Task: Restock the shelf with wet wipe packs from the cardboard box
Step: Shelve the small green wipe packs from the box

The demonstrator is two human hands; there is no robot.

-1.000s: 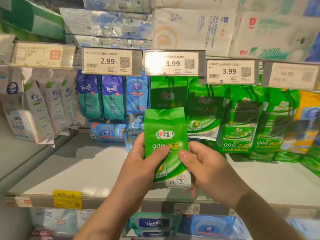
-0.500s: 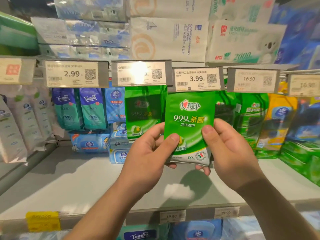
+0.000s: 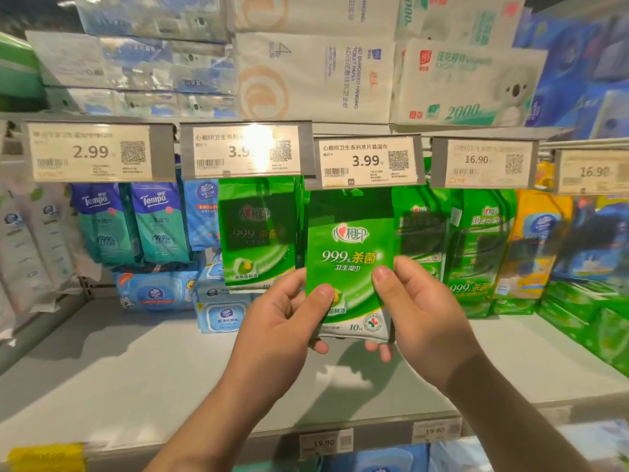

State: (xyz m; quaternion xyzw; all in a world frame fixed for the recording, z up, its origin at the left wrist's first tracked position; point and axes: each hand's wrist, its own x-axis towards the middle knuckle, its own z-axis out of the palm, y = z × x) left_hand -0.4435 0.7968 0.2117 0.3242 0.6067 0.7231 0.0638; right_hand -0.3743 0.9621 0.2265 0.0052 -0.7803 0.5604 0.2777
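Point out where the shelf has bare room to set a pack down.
Bare shelf board runs from the front edge back to the blue tubs, and under both hands. The right side is crowded with stacked green packs. The left hand and right hand hold a green pack.

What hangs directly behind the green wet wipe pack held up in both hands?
The green pack, pinched by the left hand and right hand, covers that spot. Similar hanging green packs show either side, under the 3.99 price tag; what is directly behind is hidden.
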